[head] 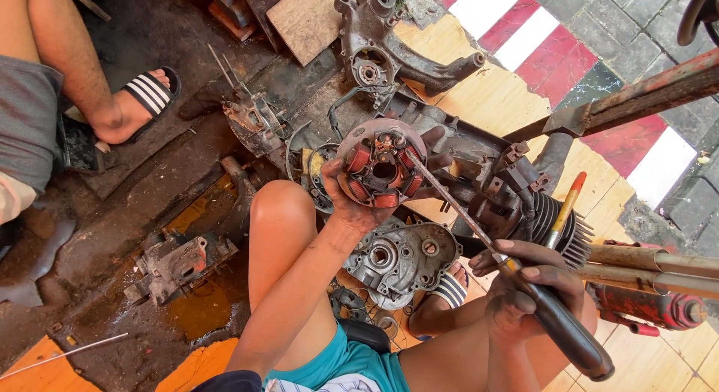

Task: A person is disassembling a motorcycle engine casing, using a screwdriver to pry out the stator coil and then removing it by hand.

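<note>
My left hand (352,201) grips stator plate (380,169) rim, fingers spread; stiff, greasy, coils fragile. Right hand (528,287) clenches screwdriver (517,276), tip on plate.

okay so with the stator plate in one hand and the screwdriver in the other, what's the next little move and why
Probably seat and turn the tip: the left hand holds the round stator plate steady, and the right hand has the screwdriver blade already reaching its upper edge beside the copper coils.

Stator plate (380,169) before crankcase (419,51); cover (401,257) below.
</note>
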